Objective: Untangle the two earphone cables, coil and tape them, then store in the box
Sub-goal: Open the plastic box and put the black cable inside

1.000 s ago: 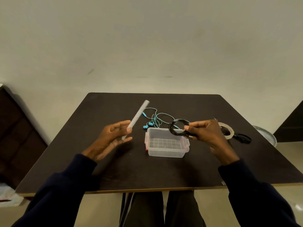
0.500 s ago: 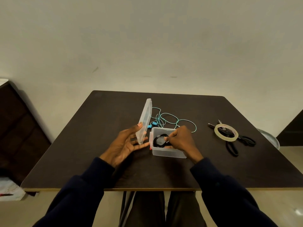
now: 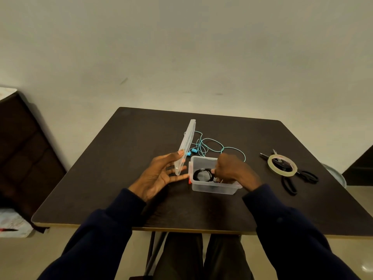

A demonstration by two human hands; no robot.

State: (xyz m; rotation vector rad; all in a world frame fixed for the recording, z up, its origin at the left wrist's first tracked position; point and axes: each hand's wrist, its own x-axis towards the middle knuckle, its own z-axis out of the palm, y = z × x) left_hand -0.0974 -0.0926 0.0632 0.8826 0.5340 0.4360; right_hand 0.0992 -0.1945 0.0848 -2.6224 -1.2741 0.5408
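Observation:
A clear plastic box [image 3: 214, 188] sits open at the table's middle. Inside it lies the coiled black earphone cable [image 3: 201, 174]. My right hand [image 3: 234, 170] reaches down into the box with its curled fingers on that coil. To the box's left, my left hand [image 3: 159, 176] holds the clear lid [image 3: 186, 144] upright on its edge, pinched between thumb and fingers. The teal earphone cable [image 3: 212, 145] lies loose and uncoiled on the table just behind the box, its blue earbuds beside the lid.
A roll of clear tape [image 3: 282, 165] rests on black scissors [image 3: 292, 181] at the right of the dark table [image 3: 113, 178]. A dark cabinet stands at the left, and a round grey object sits beyond the right edge.
My right hand has carried the black coil from above the box down into it. My left hand has brought the lid closer to the box's left side.

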